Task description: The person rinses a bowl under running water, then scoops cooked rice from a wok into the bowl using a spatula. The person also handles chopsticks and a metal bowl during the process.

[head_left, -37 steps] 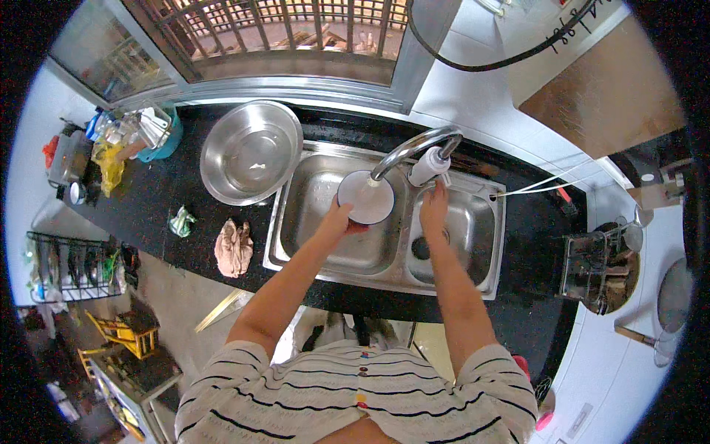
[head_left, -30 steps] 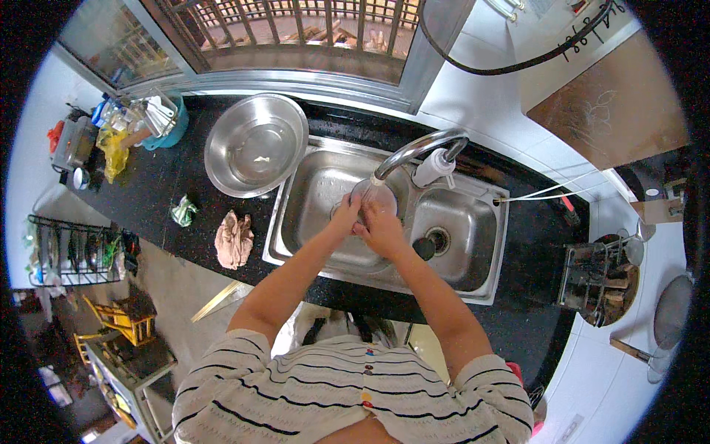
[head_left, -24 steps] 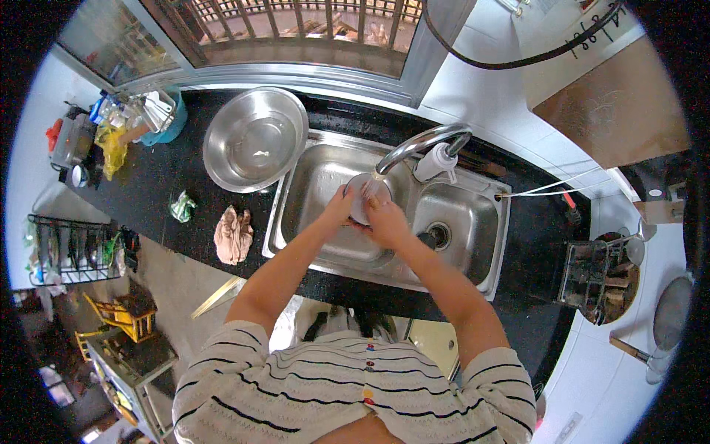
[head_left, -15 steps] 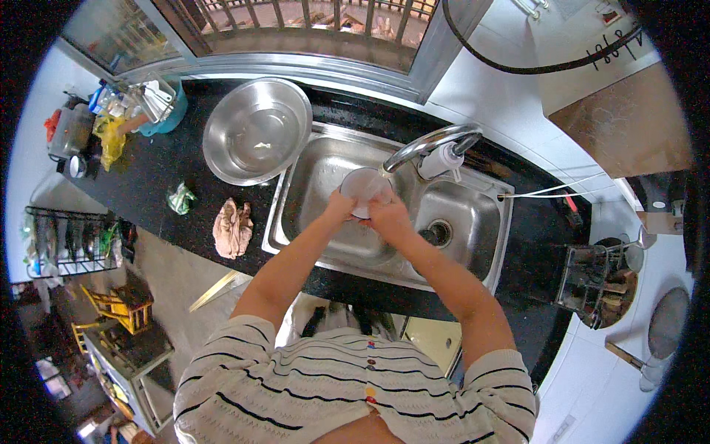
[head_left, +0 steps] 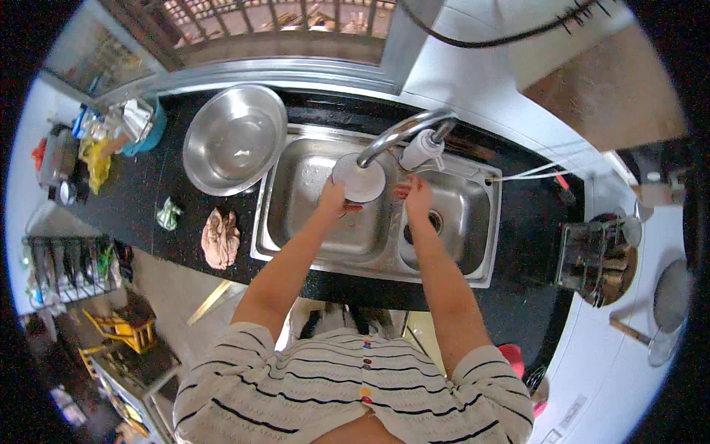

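My left hand (head_left: 334,201) grips the near rim of a small white round dish (head_left: 359,178) and holds it over the left basin of a steel double sink (head_left: 296,214), under the curved tap (head_left: 403,132). Beside it, my right hand (head_left: 416,194) is spread with fingers apart, holding nothing, over the divider toward the right basin, just below the white filter head (head_left: 421,149) on the tap.
A large steel bowl (head_left: 235,138) sits on the black counter (head_left: 159,185) left of the sink. A crumpled pinkish cloth (head_left: 220,237) and a green scrap (head_left: 168,214) lie nearer the counter edge. Bags and jars crowd the far left. A dish rack (head_left: 597,254) stands right.
Both hands were together on the dish under the tap; my right hand has now come off it and moved to the right, fingers spread. My left hand still holds the dish.
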### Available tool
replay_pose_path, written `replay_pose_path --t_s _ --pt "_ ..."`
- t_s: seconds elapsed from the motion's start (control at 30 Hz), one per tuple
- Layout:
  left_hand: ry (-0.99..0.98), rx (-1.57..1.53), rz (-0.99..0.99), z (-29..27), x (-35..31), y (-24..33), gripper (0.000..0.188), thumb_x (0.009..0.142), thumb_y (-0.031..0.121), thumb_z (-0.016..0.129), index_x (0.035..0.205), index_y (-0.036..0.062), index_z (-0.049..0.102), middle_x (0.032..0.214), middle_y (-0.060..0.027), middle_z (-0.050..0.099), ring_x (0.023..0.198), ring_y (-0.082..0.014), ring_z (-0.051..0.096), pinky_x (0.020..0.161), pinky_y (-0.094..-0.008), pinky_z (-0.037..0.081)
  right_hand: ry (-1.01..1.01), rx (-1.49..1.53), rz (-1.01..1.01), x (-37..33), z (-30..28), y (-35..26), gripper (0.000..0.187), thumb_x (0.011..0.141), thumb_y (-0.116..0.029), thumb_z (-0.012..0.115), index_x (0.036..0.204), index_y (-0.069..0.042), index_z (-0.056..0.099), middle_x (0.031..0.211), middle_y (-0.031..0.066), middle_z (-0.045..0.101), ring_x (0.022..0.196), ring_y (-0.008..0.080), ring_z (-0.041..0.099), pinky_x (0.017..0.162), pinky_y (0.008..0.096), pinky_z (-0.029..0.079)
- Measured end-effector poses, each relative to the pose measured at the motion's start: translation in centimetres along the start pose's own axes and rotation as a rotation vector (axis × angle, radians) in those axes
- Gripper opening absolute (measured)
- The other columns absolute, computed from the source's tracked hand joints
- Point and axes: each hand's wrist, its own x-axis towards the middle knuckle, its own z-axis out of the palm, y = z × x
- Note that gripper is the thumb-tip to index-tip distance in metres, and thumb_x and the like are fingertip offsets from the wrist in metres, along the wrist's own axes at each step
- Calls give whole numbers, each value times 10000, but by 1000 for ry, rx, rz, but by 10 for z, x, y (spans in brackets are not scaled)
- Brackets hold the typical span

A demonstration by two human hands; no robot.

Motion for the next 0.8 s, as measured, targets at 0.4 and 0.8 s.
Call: replay_pose_path --t_s 0.4,0.8 --pt "193 1551 546 12 -53 48 457 819 15 431 1270 61 367 1191 -283 412 799 -435 589 718 -479 482 165 800 154 35 -52 -57 557 885 -520 361 1229 -90 448 1233 81 479 1244 228 334 1090 389 134" --pt "-599 1296 997 23 -44 32 567 726 -81 493 1268 53 395 1293 -212 386 1184 -381 403 1004 -418 312 730 -1160 -1038 -150 3 -57 461 735 -97 583 1193 -90 527 1335 191 395 1260 336 349 1026 454 313"
